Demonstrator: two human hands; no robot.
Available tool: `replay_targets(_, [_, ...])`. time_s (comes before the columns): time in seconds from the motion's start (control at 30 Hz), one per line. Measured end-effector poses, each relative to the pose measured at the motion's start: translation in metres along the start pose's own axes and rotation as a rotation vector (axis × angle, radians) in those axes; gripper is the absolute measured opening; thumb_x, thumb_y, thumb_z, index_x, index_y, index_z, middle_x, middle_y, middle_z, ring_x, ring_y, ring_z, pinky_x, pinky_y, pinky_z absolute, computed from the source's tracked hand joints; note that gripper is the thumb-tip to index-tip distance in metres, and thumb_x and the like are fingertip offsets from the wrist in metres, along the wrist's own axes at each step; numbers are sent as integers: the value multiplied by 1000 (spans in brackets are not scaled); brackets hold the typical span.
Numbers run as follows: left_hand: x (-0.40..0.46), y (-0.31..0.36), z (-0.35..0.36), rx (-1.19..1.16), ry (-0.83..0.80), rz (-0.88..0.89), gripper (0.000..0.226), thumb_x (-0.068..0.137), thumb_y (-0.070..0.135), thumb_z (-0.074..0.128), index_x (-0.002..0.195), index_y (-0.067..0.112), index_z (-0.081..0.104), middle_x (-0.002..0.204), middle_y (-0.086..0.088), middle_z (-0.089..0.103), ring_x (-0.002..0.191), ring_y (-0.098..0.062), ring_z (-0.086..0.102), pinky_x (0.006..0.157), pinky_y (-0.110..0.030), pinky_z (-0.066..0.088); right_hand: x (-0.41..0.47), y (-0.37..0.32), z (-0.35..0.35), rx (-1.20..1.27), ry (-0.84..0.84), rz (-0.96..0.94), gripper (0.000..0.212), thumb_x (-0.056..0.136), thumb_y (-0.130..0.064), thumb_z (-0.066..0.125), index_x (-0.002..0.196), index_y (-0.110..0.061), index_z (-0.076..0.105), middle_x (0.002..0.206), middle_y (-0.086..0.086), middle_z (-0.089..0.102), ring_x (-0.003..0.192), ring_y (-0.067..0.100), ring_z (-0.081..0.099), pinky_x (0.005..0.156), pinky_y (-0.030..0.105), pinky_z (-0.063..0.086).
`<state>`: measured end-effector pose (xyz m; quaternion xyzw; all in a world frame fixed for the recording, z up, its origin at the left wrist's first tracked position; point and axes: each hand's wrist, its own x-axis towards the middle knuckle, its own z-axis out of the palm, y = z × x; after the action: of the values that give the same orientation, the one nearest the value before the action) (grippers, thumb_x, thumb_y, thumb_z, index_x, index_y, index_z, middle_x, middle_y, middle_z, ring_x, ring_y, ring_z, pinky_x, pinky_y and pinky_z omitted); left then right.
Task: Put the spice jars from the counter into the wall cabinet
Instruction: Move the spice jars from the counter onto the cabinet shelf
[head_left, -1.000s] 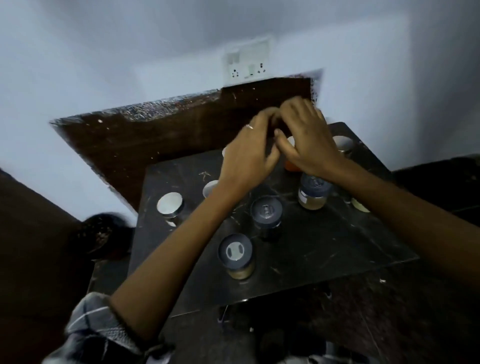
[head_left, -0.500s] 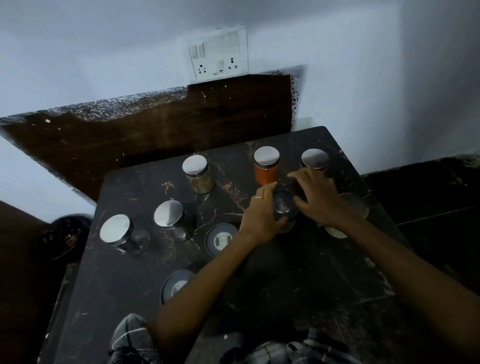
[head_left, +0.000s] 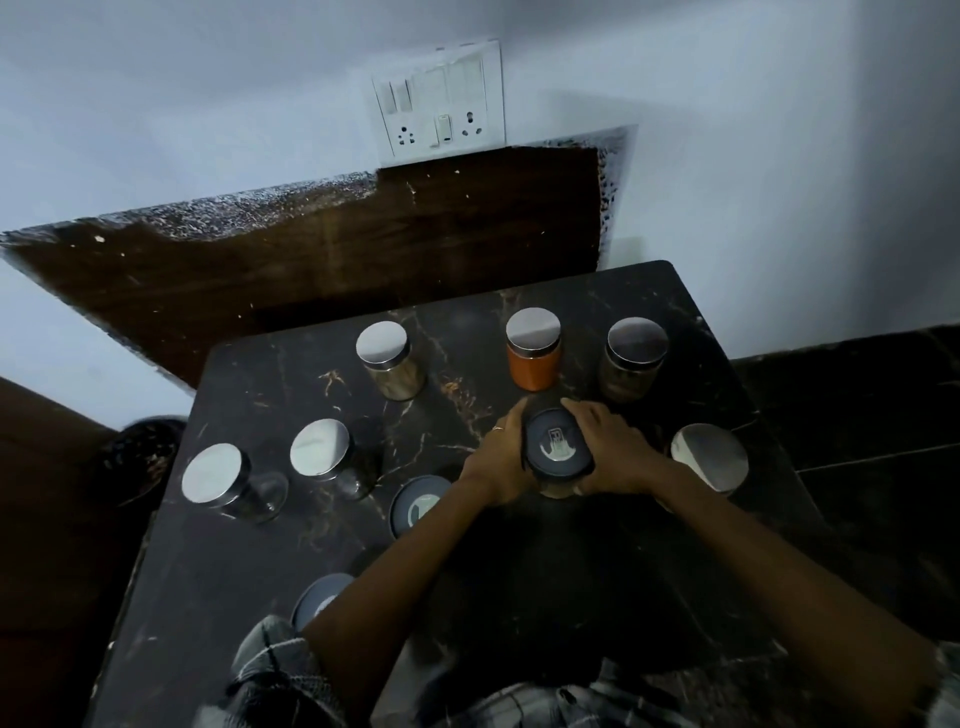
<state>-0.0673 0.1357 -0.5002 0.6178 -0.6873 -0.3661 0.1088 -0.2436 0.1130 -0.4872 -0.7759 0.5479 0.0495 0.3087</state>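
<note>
A dark-lidded spice jar (head_left: 557, 449) stands on the black marble counter (head_left: 545, 566), and both hands hold it. My left hand (head_left: 498, 457) grips its left side and my right hand (head_left: 613, 452) grips its right side. Behind it stand an orange jar (head_left: 534, 349), a dark-filled jar (head_left: 632, 358) and a pale-filled jar (head_left: 388, 359), all with silver lids. Two more silver-lidded jars (head_left: 322, 451) (head_left: 215, 477) stand at the left and one (head_left: 710, 457) at the right. Two dark-lidded jars (head_left: 415, 505) (head_left: 319, 597) sit beside my left forearm. No wall cabinet is in view.
A white switch and socket plate (head_left: 439, 101) is on the wall above a dark brown backsplash (head_left: 311, 270). A dark round object (head_left: 140, 452) lies off the counter's left edge. A lower black surface (head_left: 857, 415) runs to the right.
Both hands came down from the far jars to the dark-lidded jar in the middle and now wrap its sides. The view tilted down and closer to the counter.
</note>
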Motion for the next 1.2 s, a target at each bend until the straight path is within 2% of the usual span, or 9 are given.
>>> replay_targets(0.2, [10,-5,-8,13,-159,26,105,68,22,84,148,18,16,144,-9,42,130,-24,44,110,-35,36,14,-3,2,47,-30,-67,119,59,-32,85,148,-21,7,147,8,26,132,26,34,108,43,35])
replay_targets(0.37, [18,-7,-13,12,-172,44,94,63,26,86,138,16,31,133,-9,52,121,-24,52,104,-37,41,18,1,-7,186,-37,-113,106,50,-24,88,137,-23,27,133,5,41,119,19,47,100,39,44])
replay_targets(0.5, [24,-6,-27,-32,-176,73,93,63,27,86,138,19,31,132,-6,52,120,-22,52,104,-37,42,24,-6,-29,231,-90,-125,103,49,-19,86,135,-24,30,131,3,42,117,18,47,98,39,46])
replay_targets(0.73, [19,6,-91,-154,-45,194,81,68,22,84,133,16,38,131,-2,51,116,-13,52,100,-25,42,27,-42,-92,305,-55,-225,98,60,-19,85,140,-20,30,134,3,48,121,21,50,92,23,39])
replay_targets(0.83, [7,13,-124,-295,-15,191,77,70,16,82,133,16,37,132,-1,50,119,-12,52,100,-24,43,20,-55,-117,515,-34,-240,106,55,-21,88,140,-29,26,135,-2,46,122,18,48,96,29,43])
replay_targets(0.9, [-3,20,-144,-398,31,195,72,71,10,80,130,16,39,126,5,52,113,0,55,92,-17,48,16,-66,-131,637,-20,-284,109,52,-23,90,140,-34,27,136,-6,44,124,15,47,100,34,46])
replay_targets(1.0, [-18,30,-174,-525,128,245,70,72,-2,78,129,14,40,120,12,54,105,11,58,82,-8,47,10,-92,-151,690,96,-372,107,49,-34,90,138,-37,31,135,-8,46,127,12,46,102,36,46])
replay_targets(1.1, [-33,40,-203,-590,215,315,74,70,-2,79,130,18,42,122,11,57,108,6,59,83,-11,49,4,-124,-164,780,234,-445,99,47,-42,89,132,-43,39,133,-10,50,127,10,45,100,38,47])
replay_targets(1.2, [-50,51,-233,-648,328,379,66,69,2,78,124,24,48,119,11,62,107,2,62,82,-12,50,-3,-157,-175,894,342,-532,88,48,-47,87,126,-47,45,132,-14,52,125,7,46,87,27,54])
